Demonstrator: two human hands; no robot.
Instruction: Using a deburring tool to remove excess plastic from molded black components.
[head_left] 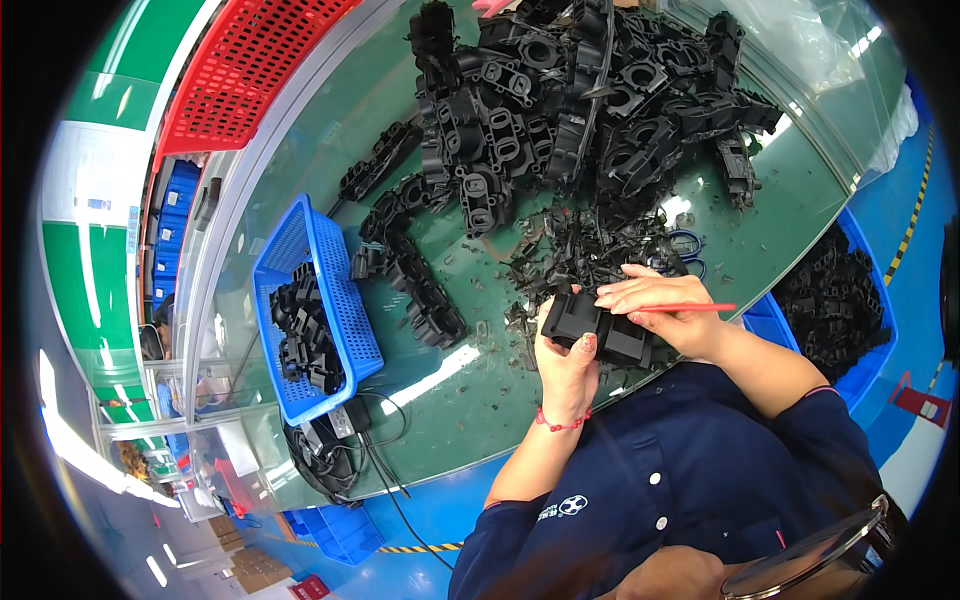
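Observation:
Near the table's front edge, my left hand grips a black moulded plastic part, its thumb on the near side. My right hand is closed around a slim tool with a red handle and rests by the same part. The tool's working end is hidden by the fingers and the part. Black plastic scraps lie loose just beyond my hands. A second dark block shows beneath my right hand; whether it belongs to the held part, I cannot tell.
A large heap of black moulded parts covers the table's far side. To the left stands a blue basket with black pieces. Another blue bin of dark parts sits at the right. Cables hang off the left edge.

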